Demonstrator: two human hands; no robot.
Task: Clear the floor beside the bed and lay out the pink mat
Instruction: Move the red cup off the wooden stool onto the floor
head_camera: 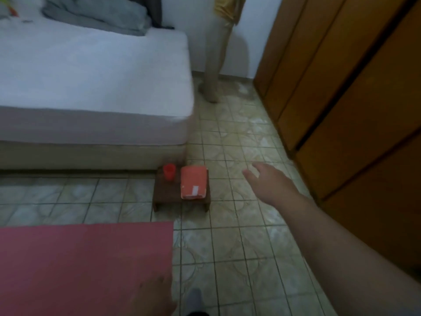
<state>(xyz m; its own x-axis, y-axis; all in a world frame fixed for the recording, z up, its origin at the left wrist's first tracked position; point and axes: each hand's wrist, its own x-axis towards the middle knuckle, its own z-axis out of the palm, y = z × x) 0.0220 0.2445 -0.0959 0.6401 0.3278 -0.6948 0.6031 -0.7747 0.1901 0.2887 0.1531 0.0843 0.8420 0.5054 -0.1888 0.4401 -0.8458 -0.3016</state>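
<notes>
The pink mat (84, 263) lies flat on the tiled floor at the lower left, its right edge straight. My left hand (155, 295) rests near the mat's lower right edge at the bottom of the view; whether it grips the mat is unclear. My right hand (266, 181) reaches forward over bare tiles with fingers spread, holding nothing. It hangs to the right of a small dark wooden stool (167, 196) standing by the bed's corner. On the stool stand a red cup (169, 171) and an orange packet (194, 185).
The bed (91, 87) with a white sheet and a grey blanket (100, 14) fills the upper left. A wooden wardrobe (353, 87) lines the right side. Another person's leg (213, 71) stands by the far wall. My foot (193, 299) shows at the bottom.
</notes>
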